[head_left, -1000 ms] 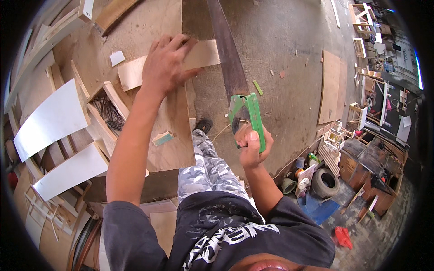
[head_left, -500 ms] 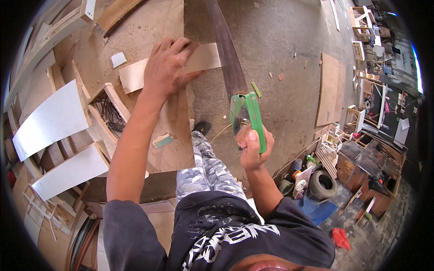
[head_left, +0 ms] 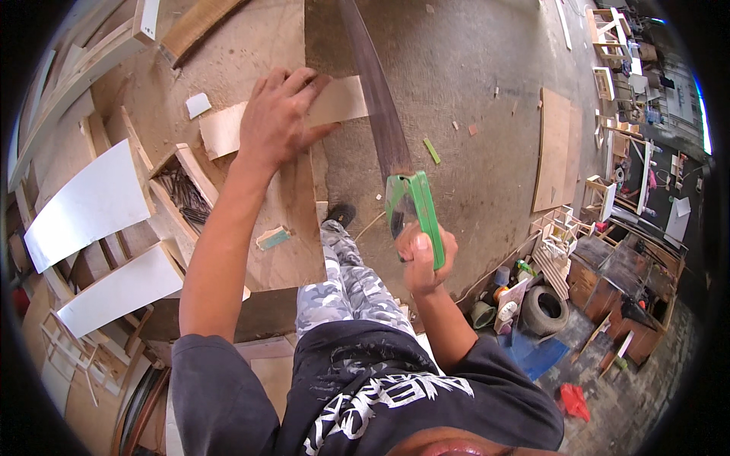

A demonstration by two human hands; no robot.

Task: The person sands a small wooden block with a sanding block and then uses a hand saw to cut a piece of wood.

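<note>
My left hand (head_left: 280, 121) grips a pale wooden strip (head_left: 338, 95) lying across a plywood work surface (head_left: 296, 251), fingers bent over it and thumb along its lower side. The strip's right end sticks out past the board's edge and meets the brown blade (head_left: 374, 91) of a handsaw. My right hand (head_left: 427, 254) is closed around the saw's green handle (head_left: 422, 194), below and right of the strip. A small white offcut (head_left: 198, 105) lies left of the strip, and a small teal-marked piece (head_left: 273, 238) rests on the board nearer me.
White panels (head_left: 87, 205) and a wooden tray of nails (head_left: 182, 190) sit at my left. My legs and shoe (head_left: 338, 215) show below the board. At right are plywood sheets (head_left: 553, 152) on the floor, a tyre (head_left: 545, 308), cabinets (head_left: 608, 281) and wooden frames (head_left: 608, 38).
My right hand and the saw have moved down toward my body, the blade sliding along the strip's end. My left hand and the strip have shifted very slightly the same way.
</note>
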